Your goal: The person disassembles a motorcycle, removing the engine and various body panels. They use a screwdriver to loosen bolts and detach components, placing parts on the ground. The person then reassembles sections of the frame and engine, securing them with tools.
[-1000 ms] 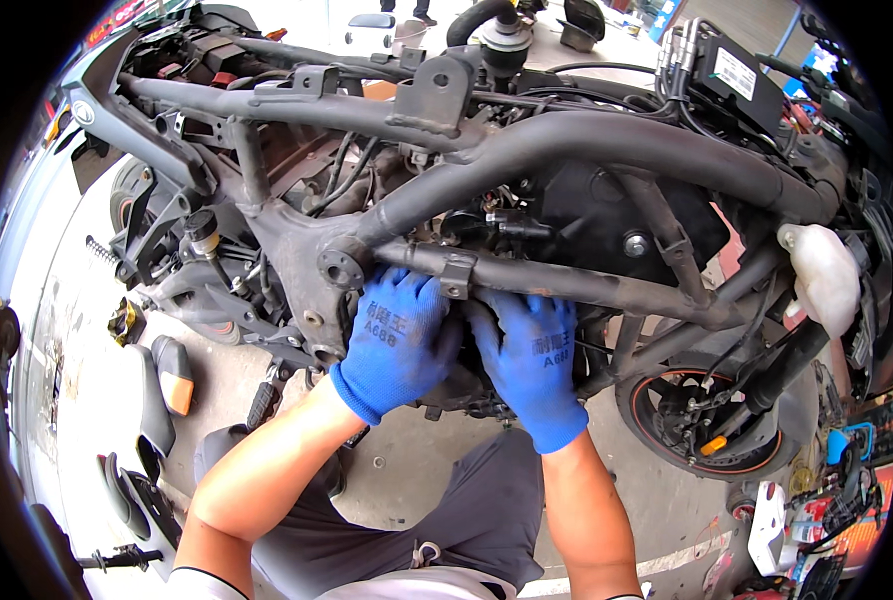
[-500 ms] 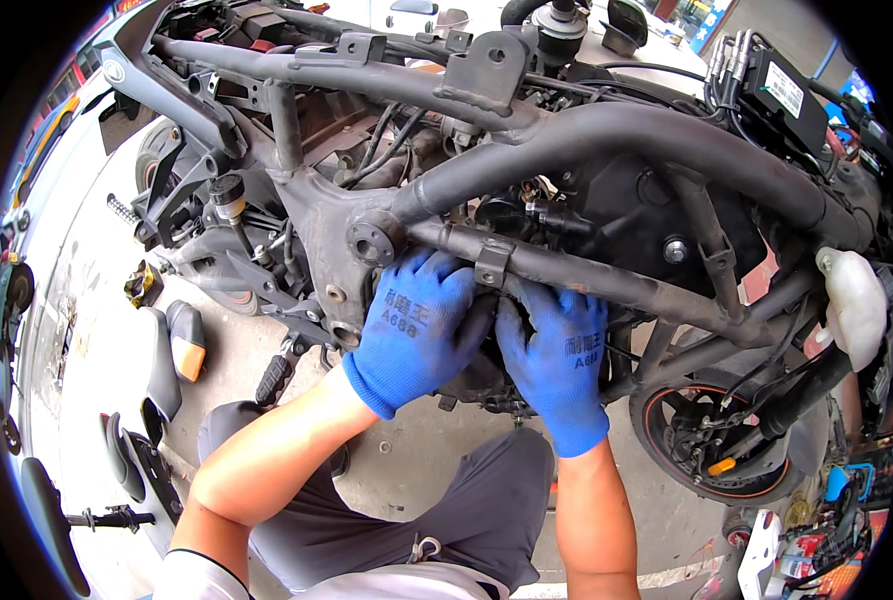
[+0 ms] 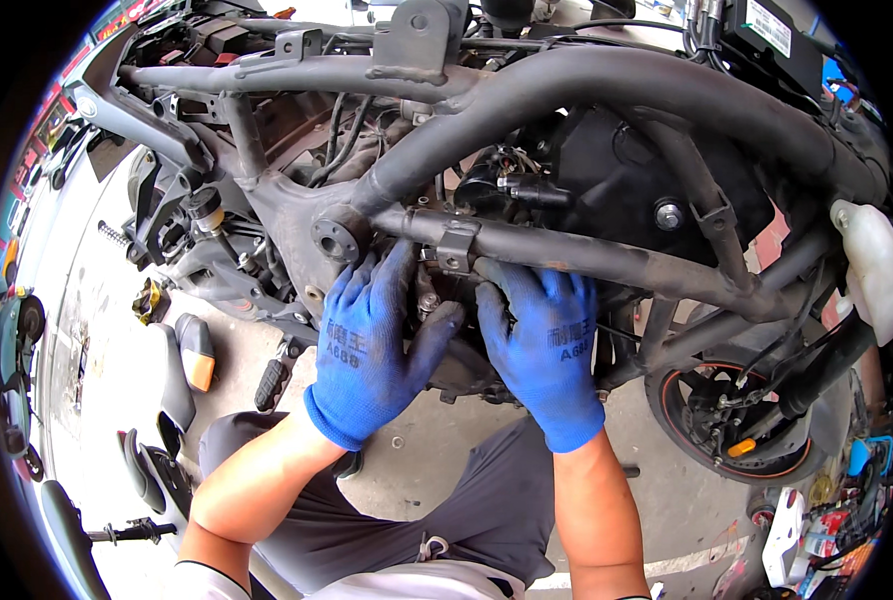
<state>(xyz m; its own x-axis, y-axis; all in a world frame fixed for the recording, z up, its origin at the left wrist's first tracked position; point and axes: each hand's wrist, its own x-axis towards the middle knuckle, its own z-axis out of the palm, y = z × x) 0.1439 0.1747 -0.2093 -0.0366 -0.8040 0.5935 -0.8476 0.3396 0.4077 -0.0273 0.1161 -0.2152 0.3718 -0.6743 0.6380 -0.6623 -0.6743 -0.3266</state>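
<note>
My left hand (image 3: pixel 365 345), in a blue work glove with darkened fingertips, reaches up beneath the lower frame tube (image 3: pixel 587 256) of a stripped motorcycle. Its fingers are stretched out and the thumb stands apart, with nothing visible in the grip. A small metal fitting (image 3: pixel 428 301) shows between that thumb and forefinger. My right hand (image 3: pixel 545 345), gloved alike, is bent in under the same tube, right of the small bracket (image 3: pixel 456 247). Its thumb and forefinger curl towards each other; the other fingertips go behind the tube, hiding whatever they hold.
A round frame boss (image 3: pixel 341 234) sits just left of my hands. Beyond the tube lies a dark engine cover (image 3: pixel 617 170). A white plastic reservoir (image 3: pixel 875 268) hangs at the right, above the front wheel (image 3: pixel 702 415). Removed seat and body parts (image 3: pixel 172 380) lie on the left floor.
My left hand has dropped back left and down, its thumb spreading from the fingers, uncovering the metal fitting. The right hand stays under the tube. The whole view has shifted slightly.
</note>
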